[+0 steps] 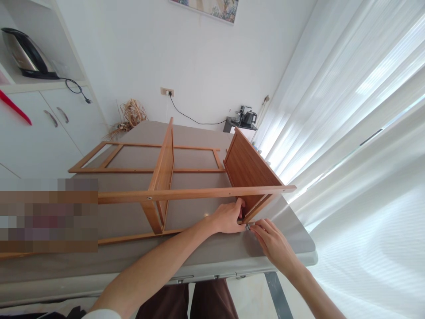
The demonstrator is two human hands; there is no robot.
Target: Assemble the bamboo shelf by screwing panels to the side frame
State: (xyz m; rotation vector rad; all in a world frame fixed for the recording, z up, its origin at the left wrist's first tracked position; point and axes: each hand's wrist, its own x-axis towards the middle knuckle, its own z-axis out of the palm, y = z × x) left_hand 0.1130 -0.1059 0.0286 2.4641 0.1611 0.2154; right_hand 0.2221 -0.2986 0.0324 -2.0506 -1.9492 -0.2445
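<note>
A wooden shelf frame (199, 192) lies on its side on the grey tabletop, its shelf panels standing upright. My left hand (230, 216) is closed round the lower rail at the right-hand corner, where the end panel (254, 164) meets it; some of its fingers are hidden behind the wood. Close beside it, my right hand (270, 237) pinches a small metal piece (247, 226) against the end of that corner. Whether this piece is a screw or a hex key, I cannot make out. A middle panel (162, 177) stands left of my left arm.
The table (285, 248) ends just in front of my legs. White curtains (358, 133) hang at the right. A black kettle (249, 117) stands on a small stand beyond the table, and dried plants (132, 113) sit at the back left. A steel kettle (28, 55) rests in the cabinet.
</note>
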